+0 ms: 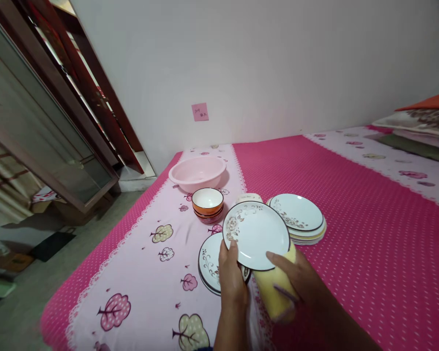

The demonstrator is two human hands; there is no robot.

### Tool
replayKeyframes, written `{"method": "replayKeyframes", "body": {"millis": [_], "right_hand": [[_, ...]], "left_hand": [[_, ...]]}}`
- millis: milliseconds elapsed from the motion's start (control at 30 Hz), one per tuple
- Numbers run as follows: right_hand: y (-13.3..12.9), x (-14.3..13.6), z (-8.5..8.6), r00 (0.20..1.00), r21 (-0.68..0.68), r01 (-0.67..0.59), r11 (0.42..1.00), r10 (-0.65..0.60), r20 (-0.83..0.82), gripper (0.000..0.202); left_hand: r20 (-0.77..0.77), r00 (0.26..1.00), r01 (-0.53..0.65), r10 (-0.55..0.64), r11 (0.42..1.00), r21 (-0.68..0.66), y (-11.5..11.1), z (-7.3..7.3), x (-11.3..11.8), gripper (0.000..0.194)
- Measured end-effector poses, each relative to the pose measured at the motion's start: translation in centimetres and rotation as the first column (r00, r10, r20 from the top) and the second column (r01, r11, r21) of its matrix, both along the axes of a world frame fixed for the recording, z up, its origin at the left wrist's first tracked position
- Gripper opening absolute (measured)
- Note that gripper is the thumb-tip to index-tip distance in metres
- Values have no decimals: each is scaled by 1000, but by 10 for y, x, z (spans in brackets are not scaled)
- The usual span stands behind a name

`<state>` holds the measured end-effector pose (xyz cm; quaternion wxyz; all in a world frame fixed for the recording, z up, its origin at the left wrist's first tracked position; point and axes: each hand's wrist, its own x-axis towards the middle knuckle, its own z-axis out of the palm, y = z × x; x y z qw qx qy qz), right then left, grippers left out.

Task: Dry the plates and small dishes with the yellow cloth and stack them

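Note:
A white plate point(259, 234) with a dark rim and brown flowers is held up, tilted, between both hands. My left hand point(231, 268) grips its lower left edge, thumb on the face. At the lower right edge is my right hand point(294, 270), which also holds a yellow cloth point(272, 292) hanging below and behind the plate. Under the held plate, partly hidden, a short stack of similar plates point(209, 261) lies on the bedspread. Another stack of plates point(298, 212) stands just to the right.
Stacked bowls point(208, 202), orange on top, stand beyond the left plates. Behind them is a pink basin point(197, 173) near the wall. A partly hidden white bowl point(249, 197) sits behind the held plate. Folded bedding point(424, 122) lies far right. The bed's edge runs along the left.

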<state>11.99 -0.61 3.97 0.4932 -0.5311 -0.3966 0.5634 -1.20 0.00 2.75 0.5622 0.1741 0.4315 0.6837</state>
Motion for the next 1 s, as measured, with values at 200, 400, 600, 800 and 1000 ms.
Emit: {"method": "replayKeyframes", "body": {"millis": [200,400,600,800,1000], "right_hand": [[12,19,-16,867,429,140,892,-320,382,49],[5,22,-12,678,833,-280,477,-516,523,44],[8,24,-9,477,780,-482,399,-627,616,44],[15,22,-22,389,727,-526,442,-635,668,51],[22,23,-29,523,642,-582,500,-374,766,55]], "left_hand": [[-138,987,101,-86,989,107,-7,13,2,58],[202,941,188,-270,918,349,-21,37,5,79],[445,851,168,-281,946,276,-14,38,-2,53],[521,809,215,-274,961,171,-6,22,-10,61],[513,806,227,-295,955,193,-1,3,-16,78]]}}
